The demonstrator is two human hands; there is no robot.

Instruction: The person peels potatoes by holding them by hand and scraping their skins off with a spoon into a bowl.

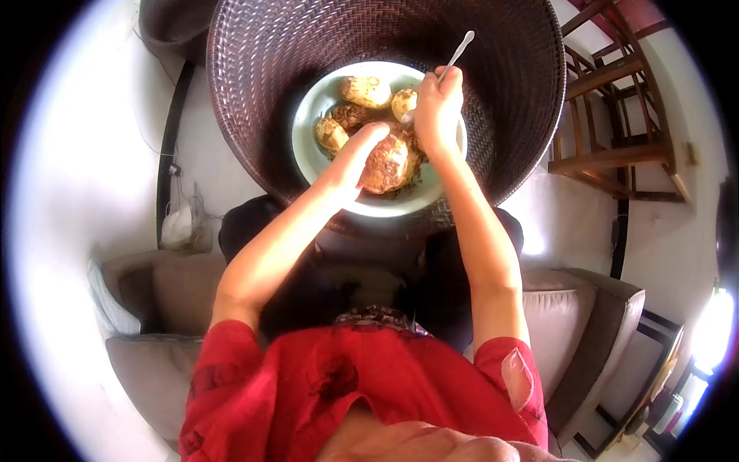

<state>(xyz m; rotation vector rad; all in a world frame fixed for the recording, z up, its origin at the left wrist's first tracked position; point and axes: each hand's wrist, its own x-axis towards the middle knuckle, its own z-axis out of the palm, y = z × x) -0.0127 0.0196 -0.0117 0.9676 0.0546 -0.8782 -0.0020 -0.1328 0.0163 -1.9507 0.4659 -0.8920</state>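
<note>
A partly peeled tuber [385, 165] is lying toward six o'clock in the pale bowl [302, 146], the left hand's [356, 163] grip holding it. The right hand's [440, 104] grip is closing around a metal utensil [459, 52], its handle pointing to one o'clock. Other tubers [366, 91] are lying at nine and twelve.

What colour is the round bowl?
The bowl is pale green, almost white. It shows best in the head view, the only one here.
</note>
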